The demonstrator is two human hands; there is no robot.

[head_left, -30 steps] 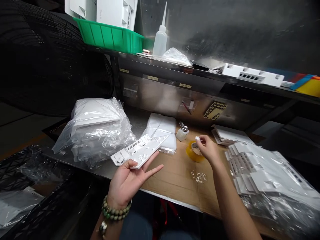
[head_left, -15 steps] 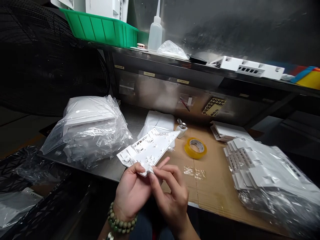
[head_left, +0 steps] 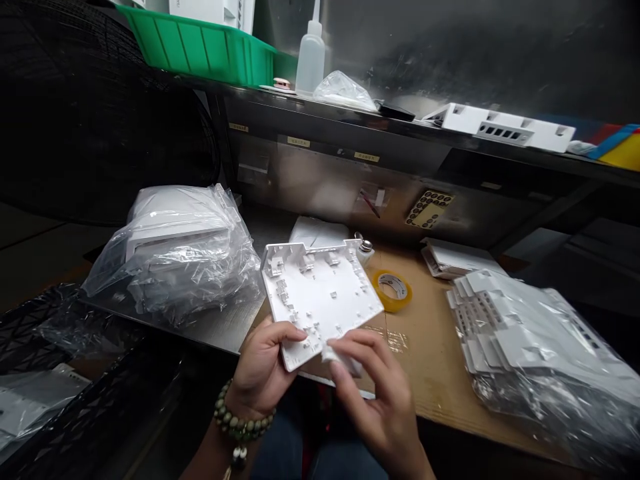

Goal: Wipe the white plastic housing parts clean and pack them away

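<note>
My left hand, with a beaded bracelet at the wrist, grips a white plastic housing by its near corner, thumb on the inner face. Clips, ribs and small posts show on that inner side, which is turned up toward me. Between the thumb and fingers of my right hand is a small white cloth, held at the housing's near edge. Whether the cloth touches the edge is hard to tell.
Bagged white housings lie at left and a bagged stack at right. A yellow tape roll and a small metal-topped bottle are behind the housing. Above runs a shelf with a green basket and a squeeze bottle.
The housing has been turned in my left hand, so its inner face now shows more fully. My right hand has shifted right and a little down, and the white cloth is more visible.
</note>
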